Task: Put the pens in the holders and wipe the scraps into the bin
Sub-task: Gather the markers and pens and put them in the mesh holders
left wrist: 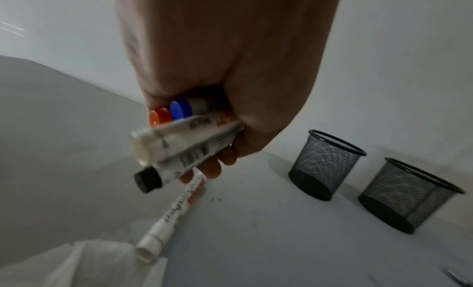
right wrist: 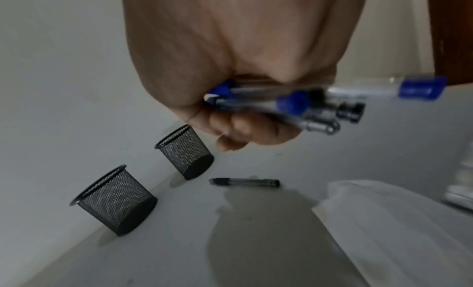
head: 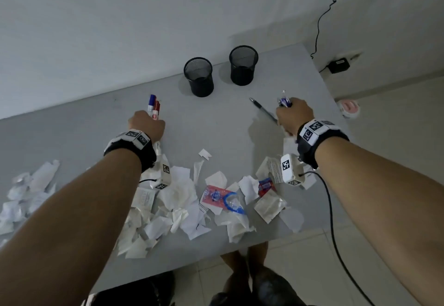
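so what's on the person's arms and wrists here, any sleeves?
No sleeves: both forearms are bare. Each wrist has a black strap topped with a white band of black square tags, left and right. A white tagged camera block hangs under each wrist, trailing a black cable.

L hand [left wrist: 230, 72] grips bunch of markers [left wrist: 179, 141]; one white marker [left wrist: 174, 214] on table [left wrist: 256, 240]; two mesh holders [left wrist: 325, 165] nearby.
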